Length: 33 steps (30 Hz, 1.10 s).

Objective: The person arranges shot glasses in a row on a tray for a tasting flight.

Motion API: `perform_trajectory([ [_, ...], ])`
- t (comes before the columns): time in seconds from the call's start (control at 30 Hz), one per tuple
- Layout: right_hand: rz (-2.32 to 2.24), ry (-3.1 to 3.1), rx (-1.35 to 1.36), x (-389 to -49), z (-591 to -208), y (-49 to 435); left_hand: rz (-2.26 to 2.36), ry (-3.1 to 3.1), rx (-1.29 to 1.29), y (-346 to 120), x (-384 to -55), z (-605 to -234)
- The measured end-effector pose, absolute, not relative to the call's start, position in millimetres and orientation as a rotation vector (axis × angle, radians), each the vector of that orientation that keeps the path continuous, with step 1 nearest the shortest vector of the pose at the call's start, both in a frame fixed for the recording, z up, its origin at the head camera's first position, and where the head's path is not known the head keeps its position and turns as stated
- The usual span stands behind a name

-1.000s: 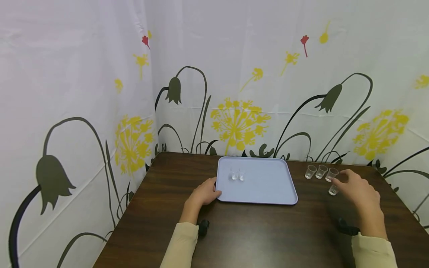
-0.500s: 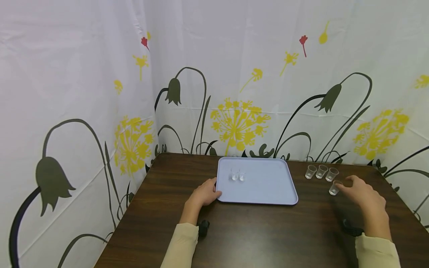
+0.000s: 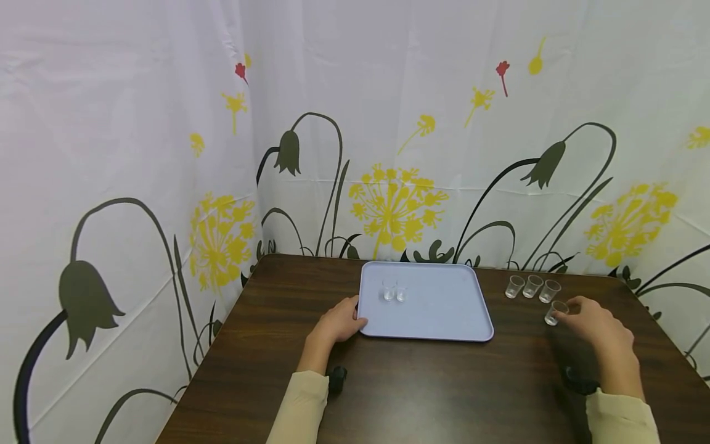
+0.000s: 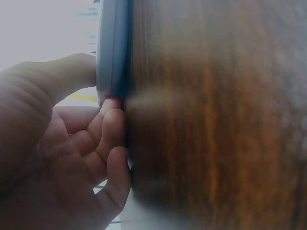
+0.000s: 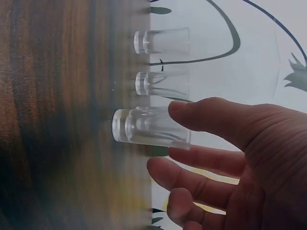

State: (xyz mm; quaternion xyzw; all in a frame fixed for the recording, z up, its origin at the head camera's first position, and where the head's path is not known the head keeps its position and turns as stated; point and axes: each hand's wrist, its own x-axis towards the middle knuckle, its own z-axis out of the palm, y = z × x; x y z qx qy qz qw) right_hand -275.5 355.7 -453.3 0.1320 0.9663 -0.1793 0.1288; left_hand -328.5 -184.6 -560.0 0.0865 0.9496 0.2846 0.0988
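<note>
My left hand (image 3: 336, 320) holds the near left corner of a pale blue tray (image 3: 444, 324). In the left wrist view, the thumb lies on the rim and curled fingers reach below it. Two small clear shot glasses stand on the tray, a left one (image 3: 388, 292) and a right one (image 3: 401, 295). My right hand (image 3: 601, 327) pinches another clear shot glass (image 5: 144, 127) near its rim, thumb on one side and index finger on the other. That glass is at table level, in front of a row of three more glasses (image 3: 532, 286).
The dark wooden table (image 3: 432, 394) runs back to a white curtain (image 3: 344, 61) printed with flowers. The row of glasses sits right of the tray, close to the table's back edge.
My right hand has come down and closed its thumb and index finger on the nearest shot glass. The left hand and the tray have stayed in place.
</note>
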Motion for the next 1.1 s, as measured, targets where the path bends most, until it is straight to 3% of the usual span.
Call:
perform_trajectory([
  [0.57,-0.565,2.763,0.346,-281.9,-463.1,355.1,0.850,2.808,0.273,-189.6,-333.6,-559.3],
  [1.1,-0.530,2.845,0.332,-278.3,-454.7,348.0,0.844,2.804,0.268,-189.4,-342.3,-581.7],
])
